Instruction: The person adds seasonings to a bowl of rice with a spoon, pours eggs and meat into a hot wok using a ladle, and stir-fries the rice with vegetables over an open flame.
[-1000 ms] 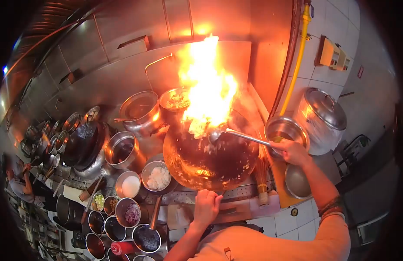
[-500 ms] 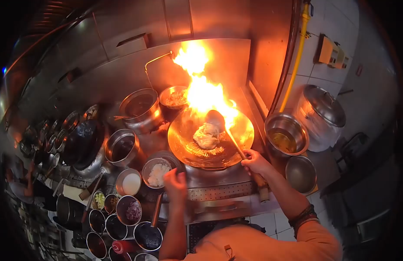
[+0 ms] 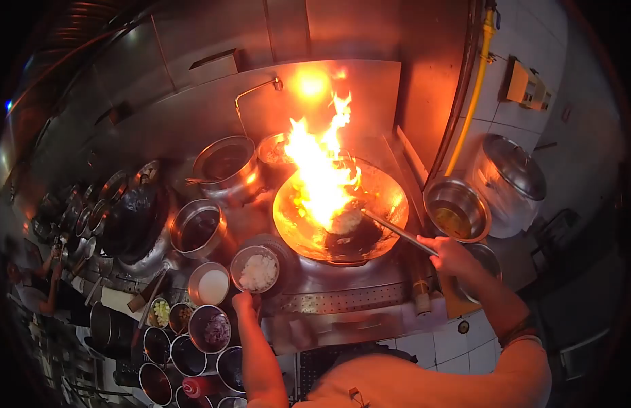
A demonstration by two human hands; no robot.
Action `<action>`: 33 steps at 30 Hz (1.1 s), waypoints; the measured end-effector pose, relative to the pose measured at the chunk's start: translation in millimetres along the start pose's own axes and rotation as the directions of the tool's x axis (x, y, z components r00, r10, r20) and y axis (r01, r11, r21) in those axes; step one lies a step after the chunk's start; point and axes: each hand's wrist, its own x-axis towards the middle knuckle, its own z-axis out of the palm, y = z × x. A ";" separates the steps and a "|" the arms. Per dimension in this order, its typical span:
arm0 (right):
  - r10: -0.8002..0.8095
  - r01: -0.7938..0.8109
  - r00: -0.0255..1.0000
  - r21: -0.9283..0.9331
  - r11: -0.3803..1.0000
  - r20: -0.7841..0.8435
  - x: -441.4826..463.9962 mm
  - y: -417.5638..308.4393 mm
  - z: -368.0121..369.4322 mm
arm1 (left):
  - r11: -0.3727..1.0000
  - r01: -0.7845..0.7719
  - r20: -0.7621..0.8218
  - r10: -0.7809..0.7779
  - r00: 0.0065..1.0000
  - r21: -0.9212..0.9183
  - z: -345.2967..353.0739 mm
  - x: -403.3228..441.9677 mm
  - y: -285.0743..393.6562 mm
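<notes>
The flame [image 3: 321, 170] is the main light, blown out to white and throwing orange over the wok [image 3: 390, 234] and the steel back panel [image 3: 373, 95]. Both sides sink into dim shadow, the pots at far left [image 3: 77, 211] soft and smeared. Fisheye distortion bends straight lines; the corners go black.

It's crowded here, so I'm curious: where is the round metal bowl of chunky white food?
In the head view, the bowl is left of the large, round metal wok, just beyond the person's left hand.
</notes>
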 end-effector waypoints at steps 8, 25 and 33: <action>0.065 -0.072 0.995 0.096 0.993 0.073 -1.4 6.3 -5.1 | 0.395 -0.530 0.298 0.514 0.804 0.750 -22.1 29.2 -9.1; 0.103 -0.105 0.988 -0.008 0.994 -0.114 -64.3 39.2 -63.1 | 0.018 -0.971 0.437 0.891 0.123 0.238 200.0 -109.9 160.4; 0.139 -0.135 0.982 0.035 0.990 -0.131 -102.5 59.1 -69.0 | -0.387 -0.789 0.759 0.634 0.147 0.477 282.6 -85.0 130.9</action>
